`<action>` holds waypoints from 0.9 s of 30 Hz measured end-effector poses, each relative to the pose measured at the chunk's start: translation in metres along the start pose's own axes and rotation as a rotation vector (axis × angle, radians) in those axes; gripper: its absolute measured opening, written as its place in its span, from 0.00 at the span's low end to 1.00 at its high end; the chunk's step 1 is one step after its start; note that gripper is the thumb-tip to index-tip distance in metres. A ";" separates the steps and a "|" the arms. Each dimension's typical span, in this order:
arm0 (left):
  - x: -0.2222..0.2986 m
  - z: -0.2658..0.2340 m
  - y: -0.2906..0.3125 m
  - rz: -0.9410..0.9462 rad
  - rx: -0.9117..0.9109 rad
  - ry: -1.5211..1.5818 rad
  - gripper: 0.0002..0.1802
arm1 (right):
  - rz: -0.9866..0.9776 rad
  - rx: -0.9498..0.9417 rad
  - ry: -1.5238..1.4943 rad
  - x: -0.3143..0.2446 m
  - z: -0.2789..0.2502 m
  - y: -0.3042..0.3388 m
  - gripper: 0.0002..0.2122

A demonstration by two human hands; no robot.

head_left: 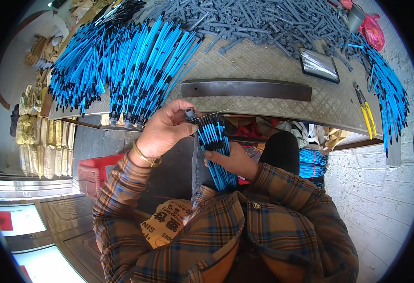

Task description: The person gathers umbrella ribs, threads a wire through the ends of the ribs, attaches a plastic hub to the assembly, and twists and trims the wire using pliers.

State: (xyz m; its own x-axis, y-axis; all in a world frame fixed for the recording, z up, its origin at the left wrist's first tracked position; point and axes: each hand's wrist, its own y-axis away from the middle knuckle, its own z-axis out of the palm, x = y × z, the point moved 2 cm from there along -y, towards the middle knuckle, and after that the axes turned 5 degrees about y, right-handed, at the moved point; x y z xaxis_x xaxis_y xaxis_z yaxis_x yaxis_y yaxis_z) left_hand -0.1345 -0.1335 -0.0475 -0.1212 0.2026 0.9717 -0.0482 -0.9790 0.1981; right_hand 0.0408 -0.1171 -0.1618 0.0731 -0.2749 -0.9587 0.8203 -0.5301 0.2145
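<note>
Left hand (162, 127) pinches a grey fitting (190, 113); right hand (235, 162) wraps a blue-rod bundle (211, 134) just beside it. If that grip slackens, rods could slip out. Farther out, piled blue rods (143, 61) overhang the counter (254, 66) edge; a snagged sleeve (117, 203) could drop them.

White brick beside a tread-patterned bench

A wall (358, 200) of white-painted brick runs down the right side, its surface rough and its courses bent by the lens. The worktable (259, 107) crosses the upper part, topped with a worn, grey-beige sheet in a raised diamond pattern. Left of centre, a red plastic stool (90, 177) stands on the dark grey floor (94, 145). At the lower left, brown panelling (70, 212) with moulded decoration adjoins two glaring white panes (20, 220), the brightest patches in the room
</note>
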 end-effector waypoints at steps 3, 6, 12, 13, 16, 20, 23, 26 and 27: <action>-0.001 -0.001 0.000 0.022 -0.009 0.026 0.18 | 0.015 0.005 0.027 0.001 0.000 0.000 0.16; -0.002 -0.002 0.001 0.042 -0.029 0.001 0.18 | -0.013 0.010 0.030 0.003 0.002 -0.002 0.16; -0.002 -0.002 0.004 0.049 0.000 0.045 0.19 | -0.033 0.034 0.018 0.003 0.005 -0.002 0.19; -0.002 -0.003 0.005 0.059 0.002 0.039 0.19 | -0.032 0.025 0.021 0.002 0.005 -0.002 0.18; -0.001 -0.003 0.004 0.056 0.016 0.039 0.18 | -0.026 0.016 0.016 0.002 0.004 -0.003 0.17; 0.004 -0.005 0.007 0.001 0.071 -0.097 0.18 | -0.015 0.003 0.009 0.000 0.004 -0.003 0.18; 0.004 -0.010 0.010 -0.037 0.092 -0.125 0.18 | -0.007 -0.013 0.026 -0.001 0.003 -0.004 0.18; 0.000 -0.011 0.011 -0.061 0.088 -0.045 0.17 | 0.048 -0.055 -0.081 0.004 0.002 -0.006 0.19; -0.001 -0.011 0.011 -0.015 0.079 -0.024 0.17 | 0.050 -0.055 -0.082 0.005 0.001 -0.006 0.19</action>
State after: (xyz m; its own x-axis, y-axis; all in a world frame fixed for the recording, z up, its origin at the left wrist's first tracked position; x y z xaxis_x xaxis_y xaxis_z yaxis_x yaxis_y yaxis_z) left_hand -0.1454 -0.1444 -0.0478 -0.0976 0.2180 0.9711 0.0284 -0.9747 0.2217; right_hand 0.0353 -0.1161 -0.1673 0.0698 -0.3653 -0.9283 0.8469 -0.4700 0.2486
